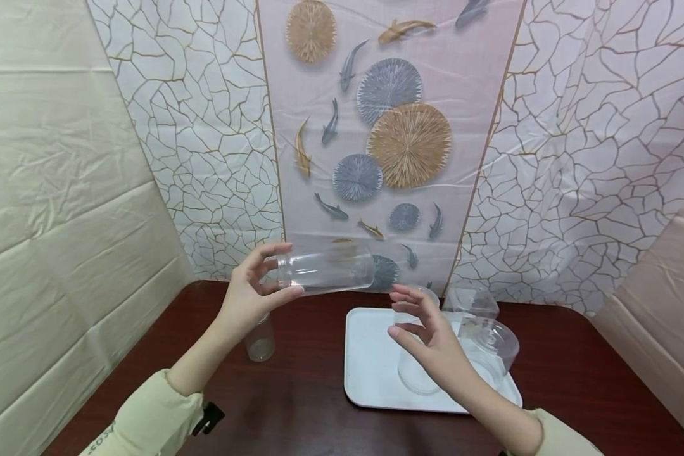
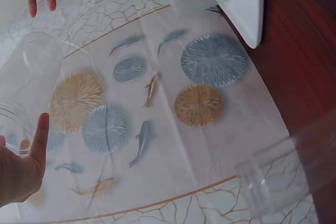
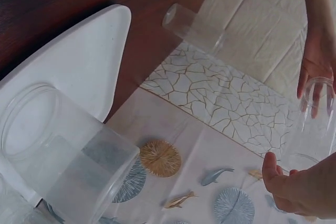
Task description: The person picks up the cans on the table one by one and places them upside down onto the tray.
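My left hand grips a clear jar by its neck end, with the thumb below and the fingers above. The jar lies sideways in the air above the table, its base pointing right. To the right my right hand is raised with fingers loosely bent and apart, touching nothing. It lies between the head camera and a wide clear container on the white tray, hiding part of it. The right wrist view also shows the held jar beyond the right fingers.
Another clear jar stands on the dark red table behind the left forearm. More clear containers crowd the tray's right side. A patterned cloth hangs behind the table, with pale padded walls at the sides.
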Motion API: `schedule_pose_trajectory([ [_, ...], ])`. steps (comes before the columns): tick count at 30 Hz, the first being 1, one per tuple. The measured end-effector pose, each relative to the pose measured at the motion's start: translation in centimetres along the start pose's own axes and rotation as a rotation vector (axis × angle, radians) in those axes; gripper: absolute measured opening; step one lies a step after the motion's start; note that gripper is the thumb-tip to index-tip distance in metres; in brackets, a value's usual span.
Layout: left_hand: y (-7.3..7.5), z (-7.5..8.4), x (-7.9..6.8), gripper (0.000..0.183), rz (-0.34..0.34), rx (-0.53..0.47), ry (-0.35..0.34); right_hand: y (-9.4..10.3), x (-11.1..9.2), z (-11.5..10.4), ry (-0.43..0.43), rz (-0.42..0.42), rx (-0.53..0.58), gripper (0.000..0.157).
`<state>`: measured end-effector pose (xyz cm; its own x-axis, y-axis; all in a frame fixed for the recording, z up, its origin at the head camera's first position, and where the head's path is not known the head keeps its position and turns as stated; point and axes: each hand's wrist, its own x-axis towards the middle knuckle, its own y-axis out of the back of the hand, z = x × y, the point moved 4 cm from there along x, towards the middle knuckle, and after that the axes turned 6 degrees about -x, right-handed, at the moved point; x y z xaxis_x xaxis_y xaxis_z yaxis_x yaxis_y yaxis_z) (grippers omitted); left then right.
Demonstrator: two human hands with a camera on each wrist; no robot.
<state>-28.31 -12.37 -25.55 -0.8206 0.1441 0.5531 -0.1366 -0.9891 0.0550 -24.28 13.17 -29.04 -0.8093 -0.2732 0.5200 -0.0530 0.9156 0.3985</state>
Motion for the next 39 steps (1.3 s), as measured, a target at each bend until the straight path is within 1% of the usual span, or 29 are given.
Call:
schedule_pose_trajectory([
  [3,-0.1,-0.4,-0.4,0.058,0.005,-0.045,0.003,0.1,0.1,-0.1,-0.014,-0.001,0.019,0.049],
  [6,-0.4,-0.7,-0.8,0.058,-0.01,-0.08,-0.002,0.1,0.1,0.0,-0.028,-0.004,0.031,0.051],
  [12,-1.4,-1.2,-1.4,0.057,-0.096,-0.184,-0.044,0.3,0.2,0.0,-0.055,-0.029,0.035,0.06],
  [16,-2.1,-1.4,-1.9,0.058,-0.153,-0.225,-0.033,0.3,0.1,0.1,-0.066,-0.048,0.061,0.062],
  [19,-2.6,-1.7,-2.3,0.058,-0.173,-0.244,-0.006,0.4,0.1,0.2,-0.076,-0.055,0.079,0.062],
  [24,-3.2,-2.5,-2.9,0.057,-0.183,-0.252,0.011,0.3,0.1,0.3,-0.096,-0.073,0.097,0.064],
  [33,-3.9,-3.7,-3.5,0.054,-0.2,-0.272,-0.036,0.1,0.2,0.8,-0.087,-0.129,0.09,0.062],
  [39,-4.0,-4.1,-3.8,0.054,-0.213,-0.27,-0.029,-0.1,0.1,1.1,-0.091,-0.134,0.105,0.059],
])
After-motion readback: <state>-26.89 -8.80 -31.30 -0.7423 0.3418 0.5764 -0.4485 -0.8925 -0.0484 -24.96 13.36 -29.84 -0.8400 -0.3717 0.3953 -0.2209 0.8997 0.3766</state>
